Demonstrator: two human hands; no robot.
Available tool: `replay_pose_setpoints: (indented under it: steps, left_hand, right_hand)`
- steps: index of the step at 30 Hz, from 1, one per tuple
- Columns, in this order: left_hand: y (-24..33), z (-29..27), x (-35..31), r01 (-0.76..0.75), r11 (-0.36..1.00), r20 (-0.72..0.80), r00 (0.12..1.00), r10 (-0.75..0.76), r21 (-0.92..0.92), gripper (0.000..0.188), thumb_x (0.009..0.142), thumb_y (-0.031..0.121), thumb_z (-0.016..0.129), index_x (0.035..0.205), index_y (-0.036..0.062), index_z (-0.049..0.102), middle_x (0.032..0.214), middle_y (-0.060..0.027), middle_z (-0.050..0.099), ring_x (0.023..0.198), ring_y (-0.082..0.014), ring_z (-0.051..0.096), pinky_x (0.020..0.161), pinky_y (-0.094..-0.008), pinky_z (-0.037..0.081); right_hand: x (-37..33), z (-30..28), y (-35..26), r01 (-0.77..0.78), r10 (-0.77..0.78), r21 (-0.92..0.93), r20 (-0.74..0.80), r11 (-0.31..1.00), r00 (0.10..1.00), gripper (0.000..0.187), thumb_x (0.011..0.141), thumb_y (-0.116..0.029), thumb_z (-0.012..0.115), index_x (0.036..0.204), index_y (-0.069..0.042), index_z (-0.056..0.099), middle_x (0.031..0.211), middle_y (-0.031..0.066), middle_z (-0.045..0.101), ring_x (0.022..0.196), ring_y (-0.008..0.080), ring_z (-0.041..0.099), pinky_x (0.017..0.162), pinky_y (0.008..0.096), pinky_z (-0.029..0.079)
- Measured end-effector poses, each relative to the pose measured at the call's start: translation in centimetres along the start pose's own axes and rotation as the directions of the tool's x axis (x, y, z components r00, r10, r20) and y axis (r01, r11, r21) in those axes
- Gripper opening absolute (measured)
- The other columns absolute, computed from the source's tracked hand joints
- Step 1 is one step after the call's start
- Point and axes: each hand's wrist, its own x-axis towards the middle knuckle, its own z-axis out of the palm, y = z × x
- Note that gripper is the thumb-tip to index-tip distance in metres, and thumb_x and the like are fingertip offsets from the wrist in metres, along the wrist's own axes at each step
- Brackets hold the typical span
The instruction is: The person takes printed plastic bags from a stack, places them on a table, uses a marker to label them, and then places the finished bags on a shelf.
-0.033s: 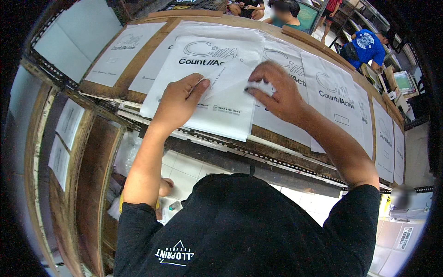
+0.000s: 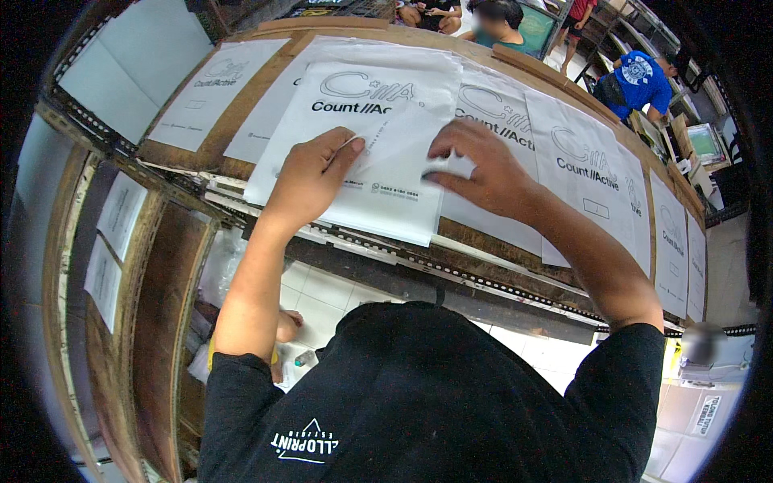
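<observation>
A white plastic bag (image 2: pixel 394 211) with dark printing lies on top of others at the edge of a brown wooden table. My left hand (image 2: pixel 312 179) is closed, thumb against fingers, pinching a turned-up, translucent part of this bag. To its right, my right hand (image 2: pixel 483 165) hovers above or touches the bag's right side; I cannot tell which. Its thumb and fingers are apart, slightly blurred, with nothing visible between them. Beneath the right forearm are more printed white bags (image 2: pixel 584 173).
More printed white sheets (image 2: pixel 211 97) lie along the table (image 2: pixel 266 97). A wooden shelf with a perforated metal frame (image 2: pixel 173 266) stands at the left. Beyond the table, a person in a blue shirt (image 2: pixel 644 80) bends over at the right, and others are at the back.
My right hand has shifted slightly left, toward my left hand. The left hand keeps its pinch in the same place.
</observation>
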Motion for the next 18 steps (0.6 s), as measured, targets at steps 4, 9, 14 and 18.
replay_pose_setpoints:
  steps: [4,9,14,18]
  left_hand:
    - [-0.8,-0.1,-0.5,-0.101,0.993,0.017,0.995,0.1,0.063,0.038,0.1,0.031,0.056,0.117,-0.0017,0.066,0.105,-0.0267,0.069,0.096,-0.0358,0.069,0.085,-0.0397,0.051]
    - [-2.5,0.8,-1.2,-0.262,0.964,-0.051,0.963,0.263,0.035,0.035,0.097,0.026,0.063,0.113,-0.0049,0.067,0.095,-0.0259,0.069,0.083,-0.0344,0.069,0.078,-0.0376,0.052]
    - [-2.0,0.6,-1.2,-0.218,0.976,-0.004,0.976,0.218,0.013,0.039,0.096,0.027,0.064,0.116,-0.0071,0.066,0.109,-0.0262,0.07,0.101,-0.0375,0.07,0.088,-0.0382,0.053]
    - [-1.3,0.7,-1.2,-0.224,0.974,0.001,0.975,0.224,0.021,0.041,0.094,0.028,0.066,0.115,-0.008,0.066,0.11,-0.0271,0.069,0.103,-0.0381,0.069,0.089,-0.0393,0.053]
  right_hand:
    - [-0.7,1.4,0.6,-0.089,0.09,-0.013,0.224,0.996,0.971,0.028,0.089,-0.036,0.072,0.097,-0.011,0.063,0.099,0.007,0.061,0.104,0.0273,0.057,0.095,0.0442,0.039]
    - [0.7,2.0,1.2,-0.067,0.077,-0.048,0.249,0.997,0.965,0.028,0.09,-0.037,0.07,0.096,-0.011,0.063,0.102,0.0087,0.061,0.105,0.0292,0.058,0.094,0.0445,0.039]
    - [0.4,2.3,0.3,-0.055,0.061,-0.033,0.2,0.998,0.978,0.022,0.094,-0.033,0.065,0.094,-0.01,0.063,0.099,0.0105,0.061,0.106,0.0303,0.058,0.095,0.0455,0.039]
    - [1.2,3.0,2.6,-0.026,0.025,0.0,0.17,1.0,0.985,0.025,0.094,-0.033,0.065,0.098,-0.008,0.065,0.098,0.0124,0.063,0.102,0.0326,0.061,0.088,0.0457,0.045]
